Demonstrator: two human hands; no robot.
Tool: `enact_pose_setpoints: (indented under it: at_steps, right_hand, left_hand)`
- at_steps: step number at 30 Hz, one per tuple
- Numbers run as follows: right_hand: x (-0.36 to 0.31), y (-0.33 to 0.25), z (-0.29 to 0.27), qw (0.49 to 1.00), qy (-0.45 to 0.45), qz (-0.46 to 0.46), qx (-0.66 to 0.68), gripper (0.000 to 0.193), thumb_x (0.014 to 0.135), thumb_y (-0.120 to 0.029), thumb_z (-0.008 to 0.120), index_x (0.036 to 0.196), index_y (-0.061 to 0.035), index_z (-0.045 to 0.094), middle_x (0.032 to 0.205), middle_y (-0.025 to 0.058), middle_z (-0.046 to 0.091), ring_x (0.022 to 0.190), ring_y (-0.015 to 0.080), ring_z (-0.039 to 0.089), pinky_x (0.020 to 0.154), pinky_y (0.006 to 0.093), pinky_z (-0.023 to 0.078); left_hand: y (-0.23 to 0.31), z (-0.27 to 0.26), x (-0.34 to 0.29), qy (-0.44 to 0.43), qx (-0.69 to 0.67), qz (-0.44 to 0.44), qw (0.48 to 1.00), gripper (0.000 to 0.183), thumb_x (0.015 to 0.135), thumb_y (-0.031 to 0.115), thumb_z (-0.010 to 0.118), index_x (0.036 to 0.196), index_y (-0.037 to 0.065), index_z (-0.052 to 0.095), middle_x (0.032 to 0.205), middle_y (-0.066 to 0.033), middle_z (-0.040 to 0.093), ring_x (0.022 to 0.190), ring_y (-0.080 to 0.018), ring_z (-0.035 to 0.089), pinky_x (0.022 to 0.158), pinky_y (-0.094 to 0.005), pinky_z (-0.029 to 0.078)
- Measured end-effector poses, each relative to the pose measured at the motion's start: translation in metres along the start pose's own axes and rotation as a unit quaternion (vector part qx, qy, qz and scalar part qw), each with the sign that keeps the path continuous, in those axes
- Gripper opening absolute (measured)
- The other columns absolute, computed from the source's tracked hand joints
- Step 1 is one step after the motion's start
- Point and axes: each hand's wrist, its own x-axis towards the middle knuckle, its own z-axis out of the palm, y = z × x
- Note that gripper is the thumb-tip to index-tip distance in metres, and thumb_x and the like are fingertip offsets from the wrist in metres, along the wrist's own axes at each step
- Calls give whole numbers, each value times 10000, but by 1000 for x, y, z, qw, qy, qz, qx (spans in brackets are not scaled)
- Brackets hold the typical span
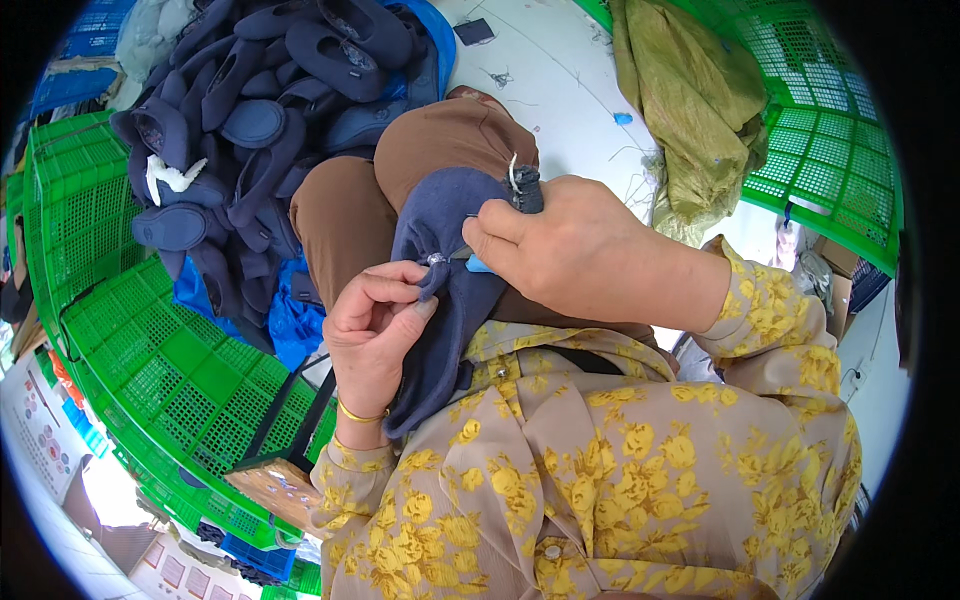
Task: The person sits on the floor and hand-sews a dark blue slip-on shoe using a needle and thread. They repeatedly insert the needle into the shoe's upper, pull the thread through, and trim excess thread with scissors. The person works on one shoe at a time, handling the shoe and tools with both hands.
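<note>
A navy fabric slipper (447,210) lies across my lap. My left hand (375,325) is closed, thumb and fingertips pinching the slipper's edge beside a small shiny spot. Just right of it my right hand (570,240) is closed in a pinch over the slipper; a thin needle-like tip (471,215) shows at its fingertips. A bit of light blue (478,265) peeks out below those fingers, its kind unclear. Against the right hand's far side sits a dark fuzzy piece (526,190) with white thread (513,172) on it.
Navy slippers (262,125) are heaped on blue plastic (295,310) at the far left, by green plastic crates (180,360). An olive woven sack (690,110) hangs by a green crate (820,150) at the right. Thread scraps and a dark square (474,32) lie on the white floor.
</note>
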Motion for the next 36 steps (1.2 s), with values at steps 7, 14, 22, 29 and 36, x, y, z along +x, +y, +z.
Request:
enact_pose_setpoints:
  at_steps: [7,14,22,29,36]
  right_hand:
    - [6,-1,-3,1000,-16,-12,-7,97,671,-105,651,720,-21,650,712,57,552,608,204,626,491,310,501]
    - [6,2,-5,998,-56,-41,-4,128,713,-107,622,791,-5,628,752,43,490,538,192,544,467,306,442]
    - [17,-2,7,994,-63,-94,-10,161,658,-133,649,737,7,643,672,53,513,551,217,556,447,321,431]
    - [15,-26,36,996,68,-16,-61,176,670,-133,655,769,11,636,671,52,520,501,203,524,424,316,417]
    - [5,4,2,998,-54,-14,11,229,727,-104,622,939,-17,619,805,39,517,567,175,564,500,289,456]
  left_hand:
    - [0,0,0,4,-9,-13,1000,167,810,-138,652,915,-14,616,1100,-109,641,960,-104,595,895,-246,473]
    - [-2,0,0,4,-20,-21,1000,166,816,-138,636,923,-15,609,1107,-115,641,964,-98,593,895,-242,474]
    - [-3,2,0,14,-6,-21,1000,154,825,-133,630,932,-23,620,1102,-115,654,926,-88,604,838,-220,492]
    - [-5,2,3,37,15,-8,999,124,844,-120,627,934,-36,610,1060,-131,665,875,-126,640,821,-253,528]
    - [-8,0,4,38,-113,-28,992,134,852,-129,598,939,-29,576,1066,-158,648,861,-170,658,839,-296,545]
